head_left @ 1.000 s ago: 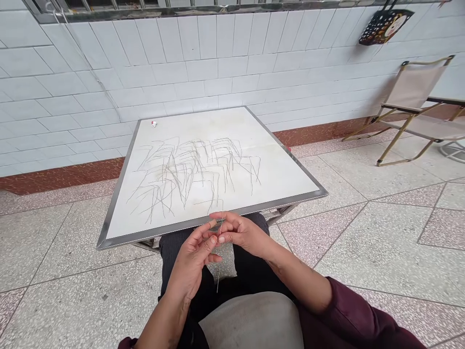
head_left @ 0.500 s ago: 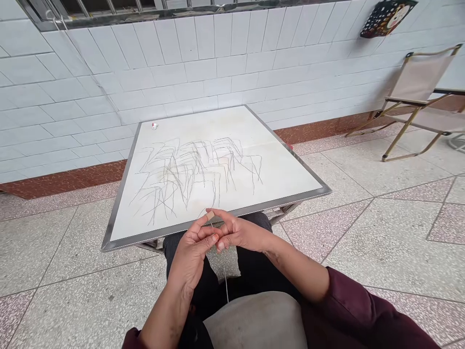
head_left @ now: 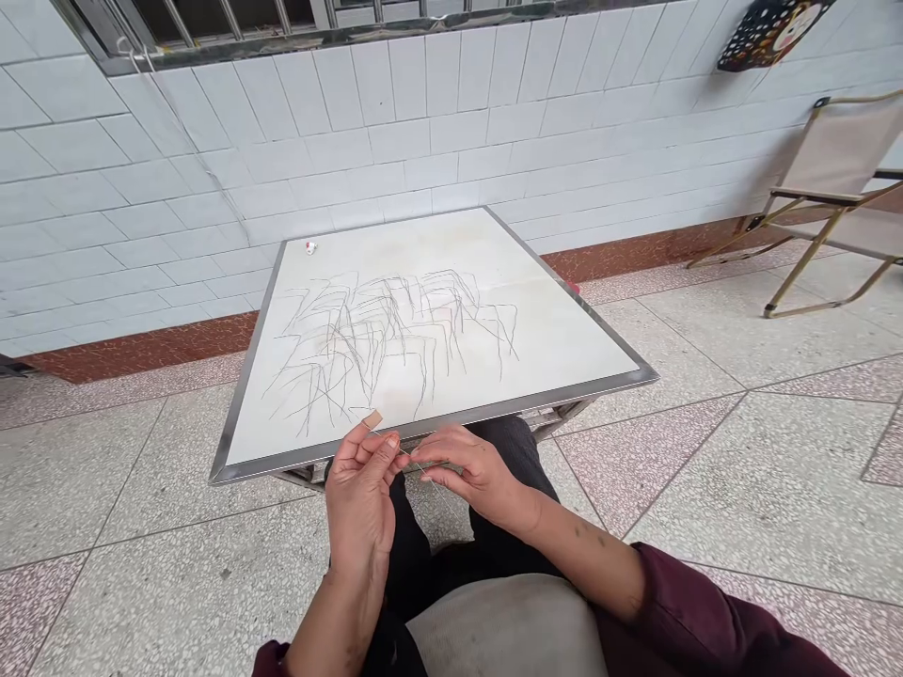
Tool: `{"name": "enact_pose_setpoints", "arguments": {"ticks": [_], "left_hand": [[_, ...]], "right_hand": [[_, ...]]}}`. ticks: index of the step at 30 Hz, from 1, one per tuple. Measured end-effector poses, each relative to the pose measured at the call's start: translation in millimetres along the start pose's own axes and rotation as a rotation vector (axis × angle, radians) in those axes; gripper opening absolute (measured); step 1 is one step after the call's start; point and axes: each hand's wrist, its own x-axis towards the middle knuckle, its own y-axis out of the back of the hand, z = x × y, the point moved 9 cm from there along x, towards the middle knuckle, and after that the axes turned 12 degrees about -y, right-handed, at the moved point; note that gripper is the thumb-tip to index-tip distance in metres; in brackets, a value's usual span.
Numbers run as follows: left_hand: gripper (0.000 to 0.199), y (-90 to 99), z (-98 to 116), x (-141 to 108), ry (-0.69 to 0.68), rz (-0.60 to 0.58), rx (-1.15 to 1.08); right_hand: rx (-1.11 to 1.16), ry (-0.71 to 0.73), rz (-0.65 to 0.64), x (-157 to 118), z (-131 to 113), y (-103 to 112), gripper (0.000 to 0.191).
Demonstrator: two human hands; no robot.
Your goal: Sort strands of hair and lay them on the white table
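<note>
My left hand [head_left: 365, 484] is closed, its thumb and fingers pinching a thin wire [head_left: 438, 489] in front of my lap. A tan strip wraps the tip of its raised index finger. Close on the right, my right hand [head_left: 474, 470] has bent fingers and thumb about the same wire, which slants down to the right past its fingertips. How firmly it grips is hard to see. Many thin dark bent wires [head_left: 395, 324] lie in an overlapping spread on the white table [head_left: 550, 329], just beyond both hands.
The table has a grey metal edge. A small white and red object [head_left: 311, 248] sits at its far left corner. Behind stands a white tiled wall [head_left: 395, 141]. A folding chair [head_left: 832, 188] is at right, below a dark patterned bag [head_left: 772, 36] on the wall.
My hands have drawn slightly apart, the left moving left and the right turning its palm downward. More of the wire between and below them now shows. The view has shifted slightly.
</note>
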Motion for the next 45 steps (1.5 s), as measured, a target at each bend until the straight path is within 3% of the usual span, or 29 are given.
{"name": "enact_pose_setpoints", "arguments": {"ticks": [3,7,16,20,26,34,39,45], "left_hand": [[0.045,-1.2,-2.0,-3.2,0.018,0.02,-0.033],[0.042,-3.9,-6.3,-7.8,0.048,0.016,-0.079],[0.042,-16.7,-0.6,-17.4,-0.058,-0.12,0.013],[0.039,-17.1,3.0,-18.6,-0.069,-0.116,0.066],[0.039,-15.5,7.5,-17.4,-0.114,-0.136,0.17],[0.041,-13.7,4.4,-11.9,-0.131,-0.201,0.263],[0.041,-14.7,3.7,-9.9,-0.114,-0.249,0.372],[0.042,-14.6,-5.4,-8.7,-0.089,-0.313,0.446]], "right_hand": [[-0.046,0.07,0.089,-1.8,-6.1,3.6,0.014],[-0.006,-0.035,0.191,-4.7,-1.7,12.6,0.015],[0.128,-0.199,0.209,-11.0,9.2,14.9,0.016],[0.169,-0.211,0.208,-12.5,13.0,14.7,0.013],[0.094,-0.154,0.152,-10.9,6.6,11.5,0.013],[0.043,-0.18,0.052,-6.2,6.8,7.3,0.019],[0.018,-0.26,-0.077,-2.5,13.1,3.0,0.021],[0.062,-0.382,-0.165,-2.7,25.7,1.1,0.01]]}}
